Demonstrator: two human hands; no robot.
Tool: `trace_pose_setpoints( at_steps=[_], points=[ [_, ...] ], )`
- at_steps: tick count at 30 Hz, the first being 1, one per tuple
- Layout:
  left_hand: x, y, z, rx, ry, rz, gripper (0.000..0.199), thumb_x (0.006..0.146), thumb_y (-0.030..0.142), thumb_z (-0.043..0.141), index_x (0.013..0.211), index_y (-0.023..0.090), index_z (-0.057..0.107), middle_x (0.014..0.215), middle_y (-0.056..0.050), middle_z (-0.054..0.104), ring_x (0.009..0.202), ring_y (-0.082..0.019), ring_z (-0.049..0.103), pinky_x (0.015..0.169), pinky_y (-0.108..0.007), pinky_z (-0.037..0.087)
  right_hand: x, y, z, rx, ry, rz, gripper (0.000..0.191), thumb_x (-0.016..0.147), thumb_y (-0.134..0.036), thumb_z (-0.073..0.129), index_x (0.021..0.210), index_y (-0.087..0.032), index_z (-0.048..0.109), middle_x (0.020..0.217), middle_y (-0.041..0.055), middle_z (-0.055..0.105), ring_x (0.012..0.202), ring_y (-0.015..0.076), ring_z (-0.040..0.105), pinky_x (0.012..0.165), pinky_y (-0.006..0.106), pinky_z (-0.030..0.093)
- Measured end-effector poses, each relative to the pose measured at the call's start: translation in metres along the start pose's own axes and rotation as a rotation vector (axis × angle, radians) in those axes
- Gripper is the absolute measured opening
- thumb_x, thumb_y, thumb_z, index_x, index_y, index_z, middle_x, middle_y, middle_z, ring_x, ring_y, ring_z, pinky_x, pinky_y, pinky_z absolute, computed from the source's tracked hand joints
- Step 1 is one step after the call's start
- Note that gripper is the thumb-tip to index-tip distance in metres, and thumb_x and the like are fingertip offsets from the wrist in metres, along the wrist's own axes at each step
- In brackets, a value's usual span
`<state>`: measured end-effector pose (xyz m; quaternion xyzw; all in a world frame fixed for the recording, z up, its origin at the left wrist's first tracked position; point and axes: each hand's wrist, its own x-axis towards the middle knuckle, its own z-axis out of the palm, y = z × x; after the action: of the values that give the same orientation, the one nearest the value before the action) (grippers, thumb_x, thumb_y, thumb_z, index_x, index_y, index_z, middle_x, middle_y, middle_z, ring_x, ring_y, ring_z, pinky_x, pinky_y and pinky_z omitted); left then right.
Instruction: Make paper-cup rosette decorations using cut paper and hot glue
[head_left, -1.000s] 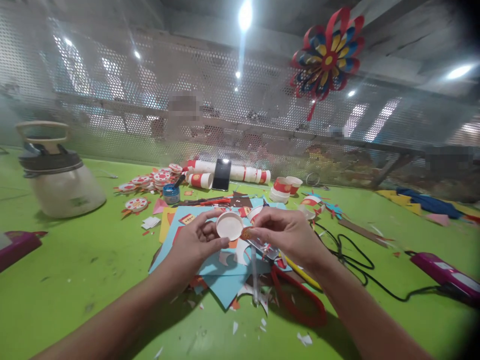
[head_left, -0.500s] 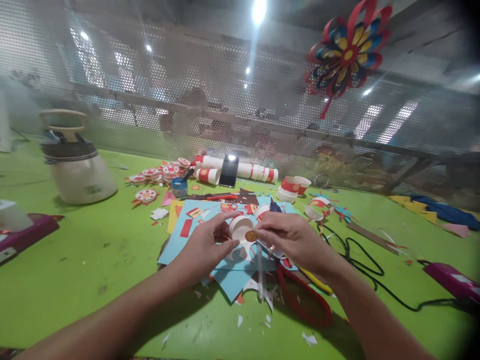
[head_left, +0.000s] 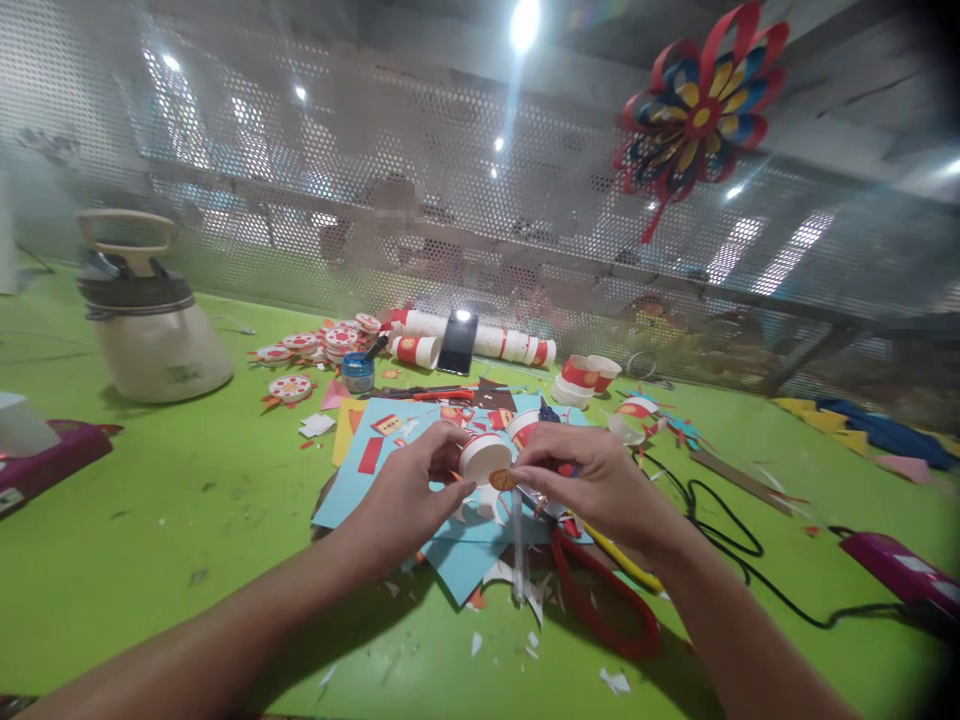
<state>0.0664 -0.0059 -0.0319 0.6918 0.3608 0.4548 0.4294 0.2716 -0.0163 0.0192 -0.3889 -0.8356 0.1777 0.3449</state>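
My left hand (head_left: 424, 478) is curled round the side of a short white paper cup (head_left: 486, 458) with a red rim, its open or hollow face turned toward me. Between thumb and forefinger, my right hand (head_left: 589, 475) pinches a small round orange-gold paper disc (head_left: 502, 480), right at the cup's lower right edge; whether they touch I cannot tell. Below the right hand a clear rod (head_left: 519, 560) points toward me. Large red-handled scissors (head_left: 645, 625) lie beside it. Light blue paper sheets (head_left: 465, 570) with cut scraps spread under both hands.
Behind stand a blue paint jar (head_left: 358, 372), a phone (head_left: 458, 342) leaning on a long tube of cups (head_left: 510, 342), and stacked red-and-white cups (head_left: 576, 378). A large jug (head_left: 161, 340) is at left. A black cable (head_left: 739, 540) runs to a purple power strip (head_left: 900, 570) at right.
The cup has tilted slightly in my left hand, and the disc in my right hand has shifted a little lower, to the cup's edge. Both hands keep their holds.
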Motion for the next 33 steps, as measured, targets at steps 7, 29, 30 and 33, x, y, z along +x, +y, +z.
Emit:
trace_pose_setpoints(
  at_steps=[7,29,30,33],
  points=[
    [0.002,-0.001,-0.002,-0.017,0.011,-0.025,0.032,0.074,0.018,0.065,0.106,0.018,0.065,0.089,-0.006,0.07,0.08,-0.02,0.064,0.074,-0.034,0.05,0.0,0.001,0.002,-0.108,-0.032,-0.079,0.015,0.087,-0.021,0.063,0.074,-0.016,0.07,0.065,0.0004,0.059,0.06,0.0106,0.05,0.057,0.026,0.039],
    [0.002,0.013,-0.004,-0.102,-0.036,-0.18,0.02,0.073,0.026,0.066,0.09,0.017,0.061,0.085,-0.006,0.069,0.075,-0.019,0.063,0.066,-0.032,0.048,0.0,0.002,0.012,-0.31,-0.005,-0.215,0.015,0.088,-0.017,0.061,0.079,-0.014,0.072,0.074,0.004,0.05,0.073,0.0171,0.048,0.062,0.029,0.039],
    [0.002,0.013,-0.004,-0.158,-0.036,-0.209,0.022,0.072,0.028,0.068,0.09,0.016,0.061,0.086,-0.006,0.069,0.075,-0.019,0.063,0.066,-0.032,0.048,0.001,0.002,0.013,-0.313,0.004,-0.223,0.015,0.088,-0.018,0.062,0.077,-0.013,0.072,0.074,0.004,0.05,0.073,0.017,0.048,0.062,0.029,0.039],
    [0.002,0.013,-0.005,-0.295,-0.037,-0.268,0.028,0.069,0.03,0.073,0.09,0.016,0.062,0.083,-0.006,0.07,0.073,-0.018,0.064,0.065,-0.03,0.048,0.001,0.005,0.015,-0.311,0.026,-0.241,0.014,0.087,-0.017,0.062,0.078,-0.013,0.072,0.074,0.0037,0.05,0.072,0.0164,0.049,0.061,0.028,0.04]
  ],
)
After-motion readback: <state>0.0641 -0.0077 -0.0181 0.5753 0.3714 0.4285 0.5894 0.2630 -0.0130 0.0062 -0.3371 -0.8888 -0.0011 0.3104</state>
